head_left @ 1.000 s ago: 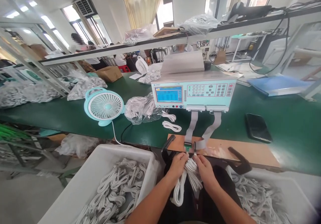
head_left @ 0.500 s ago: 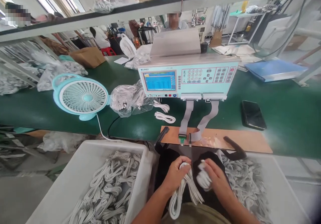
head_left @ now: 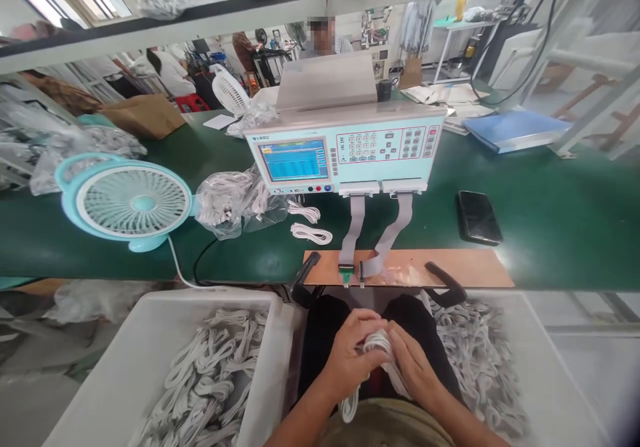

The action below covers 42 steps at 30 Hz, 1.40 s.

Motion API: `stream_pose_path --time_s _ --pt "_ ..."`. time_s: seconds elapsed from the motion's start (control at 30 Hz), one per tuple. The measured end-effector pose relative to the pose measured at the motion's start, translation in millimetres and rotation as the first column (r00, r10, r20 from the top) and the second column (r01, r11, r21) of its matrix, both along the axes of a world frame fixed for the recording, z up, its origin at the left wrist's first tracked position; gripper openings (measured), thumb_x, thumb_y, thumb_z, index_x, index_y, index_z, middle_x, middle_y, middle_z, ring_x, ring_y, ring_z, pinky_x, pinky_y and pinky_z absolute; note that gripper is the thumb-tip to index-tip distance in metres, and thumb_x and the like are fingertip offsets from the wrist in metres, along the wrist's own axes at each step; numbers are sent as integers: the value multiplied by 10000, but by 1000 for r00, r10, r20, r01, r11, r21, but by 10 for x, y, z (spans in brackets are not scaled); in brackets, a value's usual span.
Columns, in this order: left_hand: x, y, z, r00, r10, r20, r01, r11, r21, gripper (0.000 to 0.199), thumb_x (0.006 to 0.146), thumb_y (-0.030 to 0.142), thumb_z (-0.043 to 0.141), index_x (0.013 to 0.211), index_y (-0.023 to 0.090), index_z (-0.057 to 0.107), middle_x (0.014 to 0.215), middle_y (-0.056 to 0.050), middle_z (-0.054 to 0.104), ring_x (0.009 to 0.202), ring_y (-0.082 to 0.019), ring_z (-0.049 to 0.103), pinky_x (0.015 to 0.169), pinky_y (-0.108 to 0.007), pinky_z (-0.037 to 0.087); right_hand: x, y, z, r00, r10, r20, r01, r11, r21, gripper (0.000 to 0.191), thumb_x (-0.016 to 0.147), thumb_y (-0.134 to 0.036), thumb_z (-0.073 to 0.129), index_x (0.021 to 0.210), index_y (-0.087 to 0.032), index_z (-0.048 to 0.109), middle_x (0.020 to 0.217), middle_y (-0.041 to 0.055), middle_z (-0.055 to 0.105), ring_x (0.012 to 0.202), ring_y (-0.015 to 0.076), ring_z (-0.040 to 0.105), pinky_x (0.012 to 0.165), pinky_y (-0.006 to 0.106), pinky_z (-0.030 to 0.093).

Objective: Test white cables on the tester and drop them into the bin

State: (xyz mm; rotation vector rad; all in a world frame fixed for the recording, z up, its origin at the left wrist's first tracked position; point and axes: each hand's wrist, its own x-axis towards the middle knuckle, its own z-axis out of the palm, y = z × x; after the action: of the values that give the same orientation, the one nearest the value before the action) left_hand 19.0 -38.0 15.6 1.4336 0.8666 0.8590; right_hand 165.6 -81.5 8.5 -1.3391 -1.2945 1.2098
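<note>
Over my lap, both hands meet around coiled white cables (head_left: 377,341). My left hand (head_left: 353,350) is closed on them, its fingers and thumb curled round the coil, and a loop hangs below the wrist. My right hand (head_left: 407,360) presses against the coil from the other side with its fingers folded together; the cable end it may hold is hidden. Just beyond, at the bench edge, two grey ribbon cables (head_left: 356,230) end in small connectors (head_left: 346,275). They run down from a light-blue tester (head_left: 345,157) with a lit screen.
White bins of coiled cables stand on both sides, a left bin (head_left: 277,340) and a right bin (head_left: 545,367). Two coils (head_left: 311,233) lie on the green bench (head_left: 425,233) beside bagged cables (head_left: 225,200). A blue fan (head_left: 135,200), a phone (head_left: 479,217) and a blue folder (head_left: 517,130) are also there.
My right hand has moved left with its small white coil and now meets my left hand. The whole view has shifted, so the bench items appear further left.
</note>
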Motion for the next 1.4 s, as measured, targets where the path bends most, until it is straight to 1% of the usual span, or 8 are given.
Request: stream_pose_path --time_s 0.2,0.43,0.63,0.77,0.9,1.03,1.13,1.4 --pt "-122 -11 -64 997 67 30 -51 922 -384 337 758 428 619 883 122 684 690 -18 580 543 -89 450 536 -214 370 190 22 -108 917 100 385 -208 945 251 271 951 -306 377 747 -208 526 671 -2 502 592 148 467 571 259 349" --pt "-67 -19 -80 998 -43 -43 24 930 -366 250 726 358 681 723 108 663 632 10 538 598 -89 456 579 -202 359 146 40 -100 819 95 566 -357 856 373 242 962 -240 379 741 -204 469 664 4 498 586 137 463 553 257 333" --pt "-162 -36 -122 985 -86 146 143 884 -446 334 662 422 732 786 124 645 797 -11 525 601 -83 504 520 -193 424 58 111 -170 764 -45 644 -248 901 357 215 969 -245 315 806 -212 451 578 -19 506 475 142 491 482 266 327" --pt "-220 -1 -66 983 -120 142 174 863 -473 284 622 368 764 710 112 677 880 -32 508 602 -91 538 465 -200 457 51 148 -128 819 80 569 -282 918 278 154 961 -234 332 860 -209 445 639 -17 519 512 136 501 499 250 351" --pt "-230 44 -31 986 29 162 87 742 -665 259 639 349 735 687 117 629 704 -5 551 475 -64 495 393 -174 405 91 172 -37 857 230 461 -396 866 305 61 924 -209 400 968 -201 442 874 47 532 739 161 524 652 274 406" --pt "-204 99 -26 988 94 125 40 620 -784 292 628 375 719 720 128 594 526 28 530 361 -55 444 337 -157 339 128 263 39 841 297 452 -458 836 304 30 893 -176 451 888 -206 451 828 29 511 726 158 504 643 273 389" --pt "-179 147 -22 987 137 89 -21 647 -762 340 624 436 712 706 137 573 501 35 524 346 -58 430 333 -165 342 131 360 127 798 342 496 -495 842 215 58 877 -158 477 846 -206 468 800 16 520 697 149 505 615 261 373" --pt "-193 294 -104 983 108 -146 -162 885 -437 337 687 451 622 629 120 613 488 15 520 395 -96 457 380 -210 382 26 510 122 731 231 642 -474 849 235 103 798 -138 484 720 -204 473 689 0 536 633 157 484 609 277 354"
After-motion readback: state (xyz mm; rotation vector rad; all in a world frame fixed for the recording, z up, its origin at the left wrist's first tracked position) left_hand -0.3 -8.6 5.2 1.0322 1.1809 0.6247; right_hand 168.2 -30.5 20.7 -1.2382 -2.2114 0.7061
